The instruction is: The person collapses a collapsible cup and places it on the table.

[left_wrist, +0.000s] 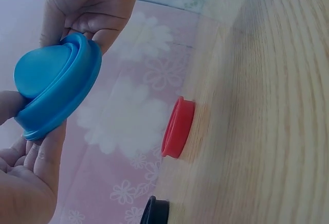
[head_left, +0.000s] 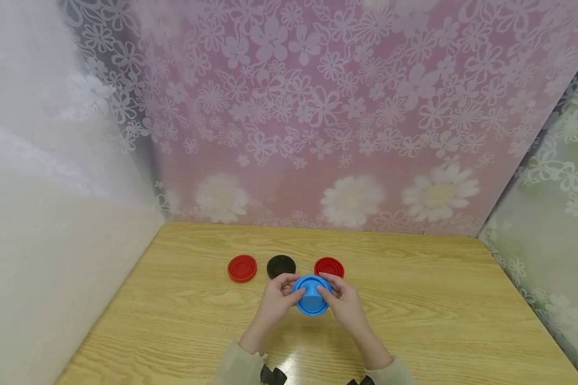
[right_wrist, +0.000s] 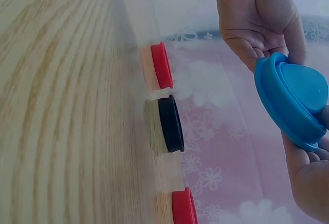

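Observation:
A blue collapsible cup [head_left: 312,302], which looks like folding silicone, is held up off the table between both hands. My left hand [head_left: 276,297] grips its left rim, thumb on the inner face and fingers behind. On the opposite rim my right hand [head_left: 348,306] grips it the same way. Both wrist views show the cup's round middle [left_wrist: 41,72] pushed out beyond its ringed rim. Just behind the hands lie a black flattened cup [head_left: 280,266] and a red flattened cup [head_left: 328,266], partly hidden in the head view. Farther left is another red flattened cup [head_left: 242,268].
The light wooden table [head_left: 173,331] extends on both sides of the hands. A pink flowered backdrop [head_left: 279,117] stands along its far edge, with a pale covering [head_left: 53,224] at the left and a flowered covering [head_left: 554,256] at the right.

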The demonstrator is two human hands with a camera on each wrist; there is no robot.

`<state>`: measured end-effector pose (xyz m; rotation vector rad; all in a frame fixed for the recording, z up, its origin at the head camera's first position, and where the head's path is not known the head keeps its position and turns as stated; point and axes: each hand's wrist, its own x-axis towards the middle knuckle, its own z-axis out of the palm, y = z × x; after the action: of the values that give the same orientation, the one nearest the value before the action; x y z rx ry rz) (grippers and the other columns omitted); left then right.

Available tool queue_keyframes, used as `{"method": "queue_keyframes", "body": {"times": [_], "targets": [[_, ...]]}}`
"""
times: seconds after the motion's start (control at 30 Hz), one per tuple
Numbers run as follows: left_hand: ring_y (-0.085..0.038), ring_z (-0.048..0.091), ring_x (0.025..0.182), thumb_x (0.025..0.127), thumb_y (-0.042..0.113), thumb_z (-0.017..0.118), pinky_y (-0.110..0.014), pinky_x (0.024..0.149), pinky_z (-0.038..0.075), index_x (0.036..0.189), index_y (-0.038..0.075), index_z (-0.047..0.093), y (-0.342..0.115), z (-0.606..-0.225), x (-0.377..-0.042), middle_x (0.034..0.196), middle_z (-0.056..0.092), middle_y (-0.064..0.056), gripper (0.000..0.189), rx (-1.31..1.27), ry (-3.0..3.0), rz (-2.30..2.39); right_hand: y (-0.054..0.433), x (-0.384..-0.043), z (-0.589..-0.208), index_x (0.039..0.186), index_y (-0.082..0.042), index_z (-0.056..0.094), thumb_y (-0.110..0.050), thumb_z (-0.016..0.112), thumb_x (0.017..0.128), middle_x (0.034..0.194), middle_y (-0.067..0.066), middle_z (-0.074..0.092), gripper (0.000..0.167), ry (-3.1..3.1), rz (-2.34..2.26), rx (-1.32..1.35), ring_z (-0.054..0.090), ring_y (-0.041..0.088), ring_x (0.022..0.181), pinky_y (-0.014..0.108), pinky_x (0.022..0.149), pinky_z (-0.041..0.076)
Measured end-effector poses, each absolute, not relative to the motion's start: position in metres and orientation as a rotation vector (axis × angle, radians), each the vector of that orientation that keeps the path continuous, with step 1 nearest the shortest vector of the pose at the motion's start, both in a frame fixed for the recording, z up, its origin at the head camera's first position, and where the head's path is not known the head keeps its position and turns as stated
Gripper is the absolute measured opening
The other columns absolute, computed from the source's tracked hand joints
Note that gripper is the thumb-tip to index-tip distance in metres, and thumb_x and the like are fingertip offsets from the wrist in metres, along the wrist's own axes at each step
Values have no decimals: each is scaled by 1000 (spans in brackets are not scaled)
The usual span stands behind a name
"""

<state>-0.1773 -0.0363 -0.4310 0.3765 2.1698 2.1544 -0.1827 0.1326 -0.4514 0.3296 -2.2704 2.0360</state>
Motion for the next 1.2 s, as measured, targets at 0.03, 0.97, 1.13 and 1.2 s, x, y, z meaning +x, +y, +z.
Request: {"method": "queue_keyframes", "body": {"times": [0.03, 0.97, 1.13, 1.2], "targets": [[-24, 61, 78, 82, 0, 59, -32, 68, 51, 107, -12, 51, -36, -431, -177, 85, 55, -9, 29, 379, 2188, 2146, 132, -182, -451, 113, 8, 53, -4, 61, 82, 108, 21, 58, 34, -2276, 2013, 335, 57, 29, 97, 33, 77, 47], [-17, 60, 74, 82, 5, 62, -30, 69, 51, 94, -9, 52, -35, -424, -178, 81, 61, -12, 21, 402, 2274, 2053, 132, -181, -447, 110, 7, 54, -11, 66, 80, 104, 21, 59, 38, -2345, 2126, 288, 58, 30, 93, 37, 76, 48], [-17, 60, 73, 82, 4, 62, -30, 68, 51, 92, -7, 52, -33, -421, -176, 81, 62, -13, 18, 420, 2355, 2011, 131, -181, -443, 108, 7, 54, -8, 66, 79, 103, 20, 59, 35, -2325, 2173, 259, 58, 30, 93, 38, 77, 48], [-17, 59, 73, 82, 5, 62, -30, 68, 50, 91, -6, 52, -32, -420, -175, 81, 63, -13, 17, 421, 2386, 1995, 131, -181, -442, 108, 7, 54, -7, 65, 79, 102, 19, 59, 33, -2324, 2185, 236, 59, 28, 92, 38, 77, 48]]}}
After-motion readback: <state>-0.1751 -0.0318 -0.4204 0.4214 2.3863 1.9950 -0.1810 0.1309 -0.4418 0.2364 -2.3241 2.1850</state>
